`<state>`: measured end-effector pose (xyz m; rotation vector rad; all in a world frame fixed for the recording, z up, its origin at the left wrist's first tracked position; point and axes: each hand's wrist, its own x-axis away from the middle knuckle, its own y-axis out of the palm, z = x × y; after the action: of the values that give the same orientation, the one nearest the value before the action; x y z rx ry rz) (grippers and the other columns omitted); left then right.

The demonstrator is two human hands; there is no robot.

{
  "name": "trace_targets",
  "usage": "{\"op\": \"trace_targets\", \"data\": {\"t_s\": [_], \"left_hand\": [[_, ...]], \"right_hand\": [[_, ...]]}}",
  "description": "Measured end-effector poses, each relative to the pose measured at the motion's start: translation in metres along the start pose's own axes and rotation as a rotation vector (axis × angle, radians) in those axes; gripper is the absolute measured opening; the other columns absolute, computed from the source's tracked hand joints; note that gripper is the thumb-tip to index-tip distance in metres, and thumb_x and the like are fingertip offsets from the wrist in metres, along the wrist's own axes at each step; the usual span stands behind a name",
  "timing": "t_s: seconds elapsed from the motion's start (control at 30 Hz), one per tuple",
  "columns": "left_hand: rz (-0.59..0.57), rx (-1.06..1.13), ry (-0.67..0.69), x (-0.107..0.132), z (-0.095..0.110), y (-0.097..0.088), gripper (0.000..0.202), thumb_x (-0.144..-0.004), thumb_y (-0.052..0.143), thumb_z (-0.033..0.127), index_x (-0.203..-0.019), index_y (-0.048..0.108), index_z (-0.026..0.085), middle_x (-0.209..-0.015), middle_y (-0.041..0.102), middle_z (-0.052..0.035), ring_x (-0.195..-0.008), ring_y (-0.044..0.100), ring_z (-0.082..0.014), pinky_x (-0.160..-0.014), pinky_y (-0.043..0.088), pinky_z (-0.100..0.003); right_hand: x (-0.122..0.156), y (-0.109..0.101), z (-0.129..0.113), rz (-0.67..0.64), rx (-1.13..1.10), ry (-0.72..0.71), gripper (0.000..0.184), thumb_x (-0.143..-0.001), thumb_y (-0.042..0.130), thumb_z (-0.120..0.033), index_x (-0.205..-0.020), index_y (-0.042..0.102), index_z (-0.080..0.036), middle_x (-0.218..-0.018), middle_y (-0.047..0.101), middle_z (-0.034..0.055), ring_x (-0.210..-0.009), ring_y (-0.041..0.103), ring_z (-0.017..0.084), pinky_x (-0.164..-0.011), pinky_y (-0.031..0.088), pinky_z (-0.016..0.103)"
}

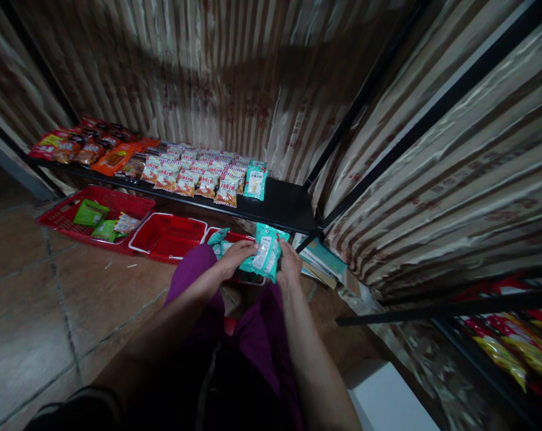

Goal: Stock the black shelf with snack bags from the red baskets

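past the purple trousers (190,275), left hand (238,256) and right hand (290,262) stretch out, gripping a teal snack packet (268,251) between them by its sides, long axis pointing away from the body, kinda blocking part of a red basket (244,236), with a matching packet (255,181) on the black shelf (286,206) behind

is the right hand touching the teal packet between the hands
Touching: the head view shows the right hand holding the right edge of the teal packet, no gap between them.
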<state>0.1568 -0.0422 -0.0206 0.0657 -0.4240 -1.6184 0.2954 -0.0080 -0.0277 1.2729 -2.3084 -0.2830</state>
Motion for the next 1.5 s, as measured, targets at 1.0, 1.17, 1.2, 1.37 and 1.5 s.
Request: {"op": "trace_targets", "data": {"t_s": [1.0, 1.17, 1.2, 1.37, 1.5], "left_hand": [[0.285, 0.317, 0.043, -0.003, -0.025, 0.001, 0.041, -0.054, 0.08, 0.031, -0.088, 0.064, 0.014, -0.084, 0.068, -0.0053, -0.075, 0.062, -0.016, -0.076, 0.048, -0.031], [0.214, 0.293, -0.026, -0.001, -0.021, 0.002, 0.044, -0.059, 0.075, 0.023, -0.101, 0.061, 0.016, -0.094, 0.068, -0.0065, -0.084, 0.063, -0.0187, -0.082, 0.048, -0.035], [0.217, 0.278, -0.011, 0.0, -0.02, 0.003, 0.044, -0.06, 0.074, 0.021, -0.102, 0.061, 0.016, -0.095, 0.068, -0.0068, -0.087, 0.063, -0.0189, -0.085, 0.047, -0.035], [0.239, 0.152, 0.103, 0.004, -0.017, 0.011, 0.046, -0.064, 0.07, 0.014, -0.109, 0.06, 0.017, -0.105, 0.067, -0.0086, -0.103, 0.059, -0.0197, -0.095, 0.042, -0.034], [0.24, 0.078, 0.136, 0.007, -0.016, 0.012, 0.047, -0.066, 0.067, 0.012, -0.113, 0.06, 0.018, -0.112, 0.064, -0.0089, -0.106, 0.058, -0.0193, -0.096, 0.041, -0.034]], "right_hand": [[0.012, -0.033, 0.031, -0.31, 0.201, 0.077, 0.045, -0.048, 0.084, -0.034, -0.087, 0.069, -0.017, -0.064, 0.066, -0.0022, -0.049, 0.055, 0.007, -0.047, 0.047, 0.018], [0.007, -0.041, 0.033, -0.304, 0.464, -0.076, 0.055, -0.063, 0.069, -0.04, -0.111, 0.062, -0.014, -0.08, 0.069, 0.0053, -0.066, 0.063, 0.016, -0.063, 0.053, 0.03], [0.007, -0.042, 0.031, -0.298, 0.571, -0.183, 0.058, -0.066, 0.066, -0.038, -0.119, 0.058, -0.014, -0.091, 0.07, 0.008, -0.077, 0.065, 0.019, -0.071, 0.054, 0.034], [0.016, -0.038, 0.019, -0.427, 1.0, -0.816, 0.06, -0.078, 0.049, -0.02, -0.137, 0.042, -0.022, -0.145, 0.041, 0.0084, -0.133, 0.036, 0.024, -0.11, 0.028, 0.045], [0.021, -0.035, 0.025, -0.649, 1.02, -0.877, 0.065, -0.078, 0.038, -0.008, -0.14, 0.036, -0.026, -0.15, 0.031, 0.0004, -0.138, 0.029, 0.017, -0.114, 0.025, 0.04]]}}
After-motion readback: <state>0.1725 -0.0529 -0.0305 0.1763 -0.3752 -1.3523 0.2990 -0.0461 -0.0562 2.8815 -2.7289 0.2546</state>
